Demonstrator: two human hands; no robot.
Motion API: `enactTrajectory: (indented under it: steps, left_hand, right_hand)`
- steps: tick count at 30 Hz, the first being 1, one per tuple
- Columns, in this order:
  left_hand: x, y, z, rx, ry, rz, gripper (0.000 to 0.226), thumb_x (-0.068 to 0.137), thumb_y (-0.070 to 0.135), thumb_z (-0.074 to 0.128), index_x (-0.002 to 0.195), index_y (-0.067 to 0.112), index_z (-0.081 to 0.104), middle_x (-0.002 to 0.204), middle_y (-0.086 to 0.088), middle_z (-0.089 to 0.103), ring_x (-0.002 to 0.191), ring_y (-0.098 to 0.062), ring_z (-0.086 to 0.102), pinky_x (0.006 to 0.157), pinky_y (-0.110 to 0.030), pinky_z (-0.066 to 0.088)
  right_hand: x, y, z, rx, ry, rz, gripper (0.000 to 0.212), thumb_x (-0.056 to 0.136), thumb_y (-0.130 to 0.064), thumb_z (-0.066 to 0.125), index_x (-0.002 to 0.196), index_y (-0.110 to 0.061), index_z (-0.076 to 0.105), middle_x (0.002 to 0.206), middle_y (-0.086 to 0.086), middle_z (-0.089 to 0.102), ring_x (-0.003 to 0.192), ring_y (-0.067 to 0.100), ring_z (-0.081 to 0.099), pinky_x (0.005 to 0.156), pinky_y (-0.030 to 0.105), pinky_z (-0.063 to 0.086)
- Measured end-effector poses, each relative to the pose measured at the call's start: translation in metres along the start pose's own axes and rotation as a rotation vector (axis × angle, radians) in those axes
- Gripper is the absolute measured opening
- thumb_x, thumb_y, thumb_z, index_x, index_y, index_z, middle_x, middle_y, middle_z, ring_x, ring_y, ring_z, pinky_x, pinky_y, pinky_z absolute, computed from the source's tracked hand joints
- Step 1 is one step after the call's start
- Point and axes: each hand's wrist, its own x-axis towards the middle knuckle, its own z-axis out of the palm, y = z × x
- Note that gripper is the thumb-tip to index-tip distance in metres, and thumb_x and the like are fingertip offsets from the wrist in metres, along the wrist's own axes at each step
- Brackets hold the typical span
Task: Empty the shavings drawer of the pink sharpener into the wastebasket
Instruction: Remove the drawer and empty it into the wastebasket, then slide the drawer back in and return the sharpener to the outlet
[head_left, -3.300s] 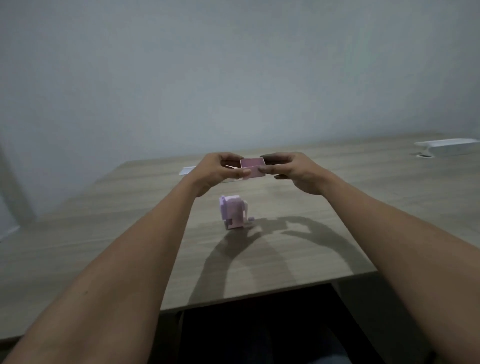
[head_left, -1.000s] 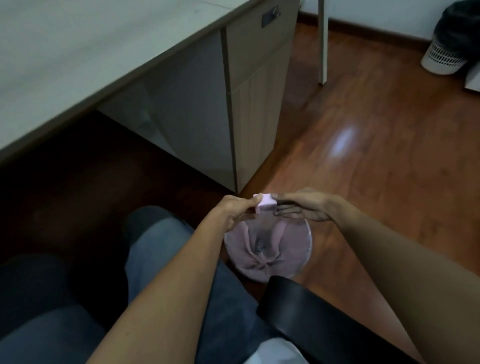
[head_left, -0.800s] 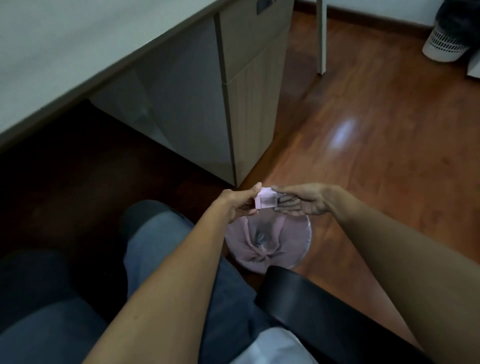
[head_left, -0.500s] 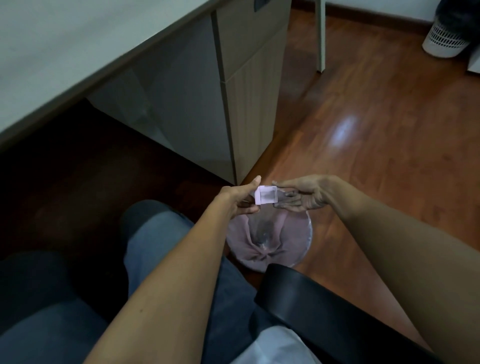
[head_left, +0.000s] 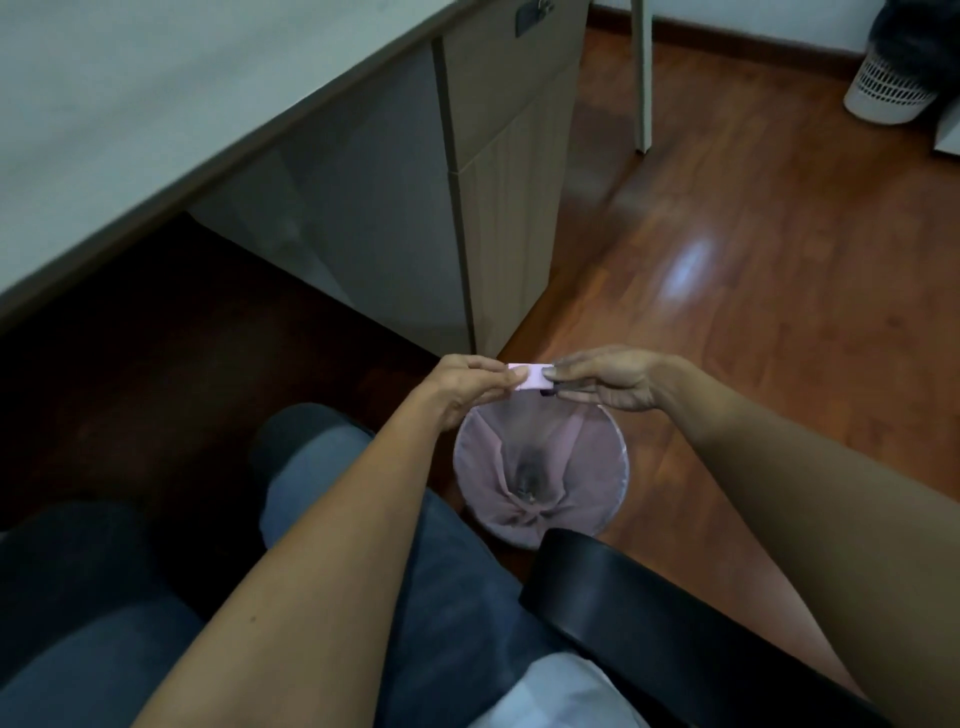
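The small pink shavings drawer (head_left: 531, 378) is pinched between both hands, above the far rim of the wastebasket (head_left: 540, 467). My left hand (head_left: 467, 389) grips its left end and my right hand (head_left: 608, 379) grips its right end. The drawer shows a flat pink face towards me; its opening is hidden. The round wastebasket stands on the floor, lined with a pinkish bag, with a dark patch of debris at the bottom. The pink sharpener itself is out of view.
The desk edge (head_left: 208, 145) and a wooden drawer cabinet (head_left: 509, 208) stand just beyond the hands. A black chair armrest (head_left: 649, 613) lies below the wastebasket. My knees (head_left: 311, 467) are to the left. A white basket (head_left: 883, 93) stands far right on the wood floor.
I turned from the desk down to the wastebasket carrying the drawer. In the last second the drawer rose slightly and rotated between my fingers; its open side no longer faces me.
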Motion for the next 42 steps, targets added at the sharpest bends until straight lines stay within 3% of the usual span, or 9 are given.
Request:
enactTrajectory:
  steps: [3,7,10,13,17,23,29,37,42]
  left_hand:
    - [-0.003,0.004,-0.008,0.092,-0.041,0.085,0.057,0.068,0.003,0.092,0.12,-0.003,0.07,0.12,-0.022,0.072,0.108,-0.028,0.073,0.097,-0.035,0.058]
    - [-0.014,0.018,-0.013,0.061,-0.042,0.232,0.045,0.069,-0.013,0.085,0.106,0.005,0.07,0.111,-0.017,0.073,0.103,-0.025,0.07,0.093,-0.034,0.059]
    - [-0.023,0.032,-0.016,0.074,-0.029,0.341,0.052,0.071,-0.019,0.081,0.116,-0.001,0.064,0.114,-0.019,0.07,0.096,-0.021,0.071,0.087,-0.027,0.06]
    - [-0.032,0.051,-0.017,0.12,-0.012,0.411,0.059,0.071,-0.017,0.082,0.125,-0.006,0.06,0.122,-0.021,0.069,0.103,-0.021,0.07,0.086,-0.022,0.059]
    - [-0.047,0.082,-0.018,0.161,0.012,0.52,0.06,0.07,-0.009,0.087,0.124,-0.005,0.062,0.124,-0.019,0.071,0.105,-0.019,0.071,0.085,-0.021,0.059]
    - [-0.081,0.147,-0.016,0.231,0.042,0.676,0.06,0.071,0.001,0.091,0.125,0.001,0.065,0.12,-0.012,0.074,0.106,-0.016,0.073,0.079,-0.017,0.058]
    - [-0.123,0.208,-0.015,0.291,0.108,0.853,0.06,0.073,0.011,0.091,0.127,0.004,0.067,0.12,-0.009,0.074,0.109,-0.019,0.073,0.085,-0.017,0.058]
    - [-0.188,0.265,-0.053,0.257,0.218,0.937,0.059,0.075,0.01,0.09,0.128,0.001,0.067,0.12,-0.011,0.075,0.103,-0.016,0.074,0.077,-0.017,0.056]
    - [-0.236,0.278,-0.101,0.259,0.317,0.955,0.056,0.077,0.008,0.088,0.128,0.002,0.067,0.117,-0.008,0.076,0.096,-0.012,0.074,0.074,-0.014,0.055]
  right_hand:
    - [-0.009,-0.007,0.003,-0.024,-0.051,-0.094,0.025,0.091,0.004,0.064,0.109,-0.013,0.066,0.122,0.017,0.063,0.109,0.029,0.062,0.108,0.046,0.049]
    - [-0.017,-0.022,0.01,0.008,0.01,-0.197,0.028,0.09,0.005,0.061,0.104,-0.018,0.065,0.135,0.026,0.059,0.11,0.03,0.059,0.105,0.045,0.048]
    - [-0.029,-0.037,0.021,0.044,-0.008,-0.311,0.034,0.091,0.009,0.06,0.11,-0.019,0.066,0.132,0.024,0.062,0.11,0.028,0.062,0.1,0.041,0.052]
    - [-0.037,-0.054,0.029,0.041,0.029,-0.38,0.041,0.085,0.014,0.067,0.115,-0.014,0.067,0.134,0.022,0.065,0.114,0.026,0.066,0.092,0.03,0.058]
    - [-0.054,-0.085,0.035,0.098,0.059,-0.491,0.051,0.074,0.023,0.072,0.115,-0.007,0.066,0.13,0.021,0.066,0.126,0.027,0.062,0.095,0.026,0.057]
    - [-0.099,-0.151,0.038,0.031,0.05,-0.616,0.051,0.076,0.019,0.073,0.118,-0.008,0.066,0.127,0.016,0.069,0.12,0.022,0.065,0.098,0.025,0.055]
    - [-0.14,-0.213,0.044,0.001,0.025,-0.721,0.058,0.078,0.015,0.074,0.131,-0.005,0.061,0.131,0.016,0.068,0.125,0.023,0.064,0.109,0.034,0.048]
    - [-0.18,-0.289,0.097,-0.063,-0.068,-0.874,0.08,0.058,0.0,0.086,0.134,0.002,0.061,0.125,0.017,0.071,0.118,0.022,0.069,0.098,0.025,0.055]
    - [-0.181,-0.323,0.157,-0.091,-0.173,-0.921,0.06,0.076,0.013,0.076,0.133,0.003,0.06,0.12,0.015,0.073,0.111,0.02,0.072,0.09,0.02,0.056]
